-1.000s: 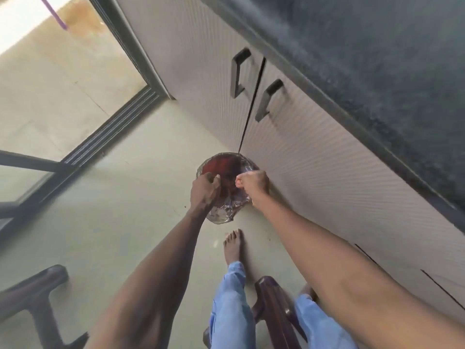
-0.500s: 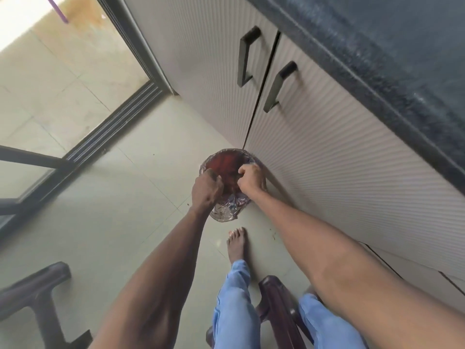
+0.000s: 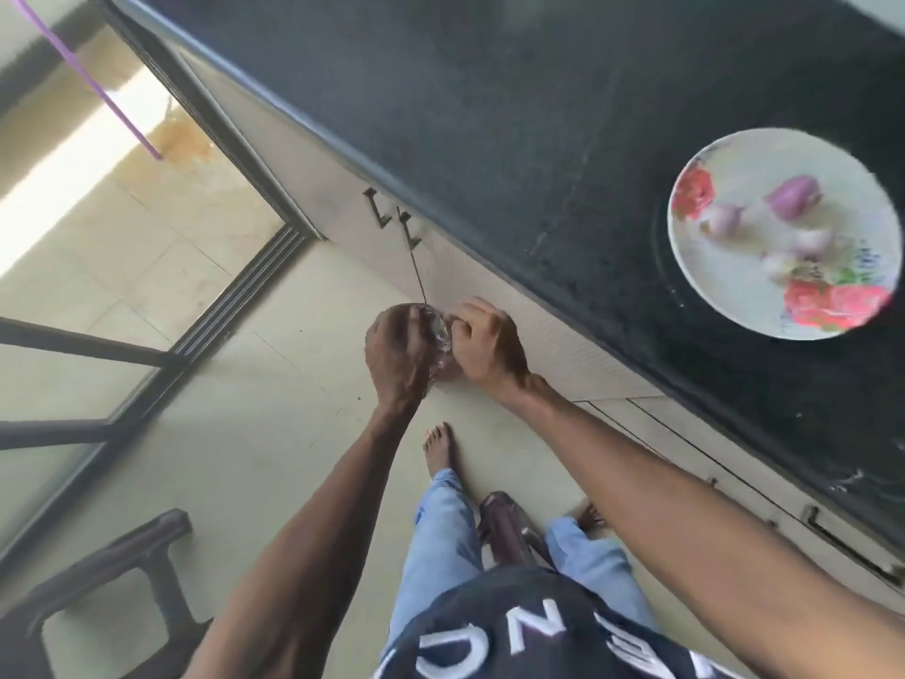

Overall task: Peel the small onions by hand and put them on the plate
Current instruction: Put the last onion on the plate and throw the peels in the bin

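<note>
Two hands work low over the floor, close together in front of the cabinet doors. Left hand [image 3: 397, 357] curls over a clear plastic bag [image 3: 437, 335], fingers gripping its crinkled top. Right hand [image 3: 482, 345] sits just beside it, fingers curled, pinching the bag's edge on the cabinet side. Bag contents hidden under the left hand; frame blurred.

Up and to the right of the right hand, well apart, a floral plate [image 3: 734, 296] rests on the dark counter [image 3: 489, 115]. Several peeled small onions [image 3: 791, 197] lie on it, pale purple, loosely grouped near its middle.

Below the hands: a bare foot [image 3: 438, 450], blue jeans [image 3: 440, 541], dark chair frame [image 3: 509, 531].
</note>
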